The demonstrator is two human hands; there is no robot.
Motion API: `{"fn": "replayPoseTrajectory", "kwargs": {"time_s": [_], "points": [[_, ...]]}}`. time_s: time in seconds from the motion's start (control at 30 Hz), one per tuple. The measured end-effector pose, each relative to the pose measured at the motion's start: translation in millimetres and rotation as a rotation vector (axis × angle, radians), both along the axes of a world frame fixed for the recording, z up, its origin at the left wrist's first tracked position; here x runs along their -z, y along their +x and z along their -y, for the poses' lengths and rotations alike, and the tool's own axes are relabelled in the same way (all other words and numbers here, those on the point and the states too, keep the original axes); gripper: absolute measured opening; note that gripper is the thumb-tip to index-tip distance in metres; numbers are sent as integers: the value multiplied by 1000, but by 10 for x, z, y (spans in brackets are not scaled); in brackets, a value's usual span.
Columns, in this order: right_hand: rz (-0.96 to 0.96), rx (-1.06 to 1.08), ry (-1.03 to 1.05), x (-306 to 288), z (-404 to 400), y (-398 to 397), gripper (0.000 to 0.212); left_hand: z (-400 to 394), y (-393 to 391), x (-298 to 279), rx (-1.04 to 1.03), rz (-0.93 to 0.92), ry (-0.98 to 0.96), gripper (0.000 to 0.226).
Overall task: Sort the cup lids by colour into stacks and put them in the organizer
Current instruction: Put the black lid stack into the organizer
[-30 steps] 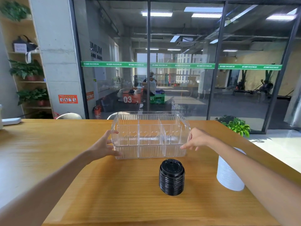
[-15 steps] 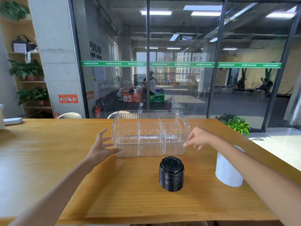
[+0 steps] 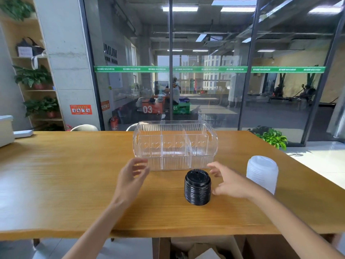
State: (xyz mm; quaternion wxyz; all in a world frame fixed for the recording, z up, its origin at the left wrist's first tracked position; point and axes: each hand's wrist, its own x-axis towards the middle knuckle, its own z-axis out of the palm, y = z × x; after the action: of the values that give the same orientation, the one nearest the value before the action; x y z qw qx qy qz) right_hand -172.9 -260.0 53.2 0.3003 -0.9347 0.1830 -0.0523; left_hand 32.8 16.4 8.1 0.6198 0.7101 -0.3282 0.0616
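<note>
Both hands, left [image 3: 130, 176] and right [image 3: 228, 183], are held open and empty beside a black stack of plastic cup lids [image 3: 197, 187] on the wooden tabletop [image 3: 65, 176], before a clear plastic organizer [image 3: 175, 144].

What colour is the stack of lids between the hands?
Black, seen best in the head view: the stack of lids.

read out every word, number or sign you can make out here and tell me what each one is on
"MAXIMUM", repeated along the green strip across the glass wall; the characters beside each are too small to read.
"IMUM", the cut-off end of a word, on the wall behind the glass; the line under it is blurred.
"03" on the orange box.
"01" on the green box.
Orange sign on the concrete pillar: text unreadable.
Black lid stack, white lid stack, organizer: no readable text.
</note>
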Motion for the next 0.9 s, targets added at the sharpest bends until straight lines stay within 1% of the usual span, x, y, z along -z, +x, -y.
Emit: {"fn": "replayPoseTrajectory", "kwargs": {"time_s": [0.07, 0.13, 0.2, 0.27, 0.33, 0.43, 0.5, 0.57, 0.63, 0.7, 0.9], "points": [[-15, -43, 68, 24, -61, -44, 102, 37, -157, -18, 235, -43, 73, 46], [3, -66, 101, 34, -113, -61, 103, 99, -265, -19, 392, -33, 199, 62], [39, -81, 107, 44, -153, -61, 95, 179, -344, -8, 475, 2, 342, 79], [72, -81, 109, 53, -185, -54, 88, 265, -400, 9, 507, 25, 454, 97], [92, -68, 107, 62, -216, -46, 84, 337, -423, 21, 491, 48, 510, 104], [119, -60, 114, 72, -260, -27, 85, 386, -411, 28, 454, 70, 528, 105], [132, -57, 129, 79, -287, -16, 86, 391, -403, 20, 427, 79, 539, 103], [145, -55, 144, 96, -305, -3, 87, 382, -399, 16, 396, 79, 539, 94], [159, -50, 155, 118, -329, 7, 86, 368, -397, 13, 376, 75, 520, 80], [181, -51, 163, 136, -353, 22, 84, 356, -390, 5, 364, 73, 489, 73], [244, -68, 172, 66, -422, 128, 81, 255, -348, -104, 361, 72, 395, 74]]}}
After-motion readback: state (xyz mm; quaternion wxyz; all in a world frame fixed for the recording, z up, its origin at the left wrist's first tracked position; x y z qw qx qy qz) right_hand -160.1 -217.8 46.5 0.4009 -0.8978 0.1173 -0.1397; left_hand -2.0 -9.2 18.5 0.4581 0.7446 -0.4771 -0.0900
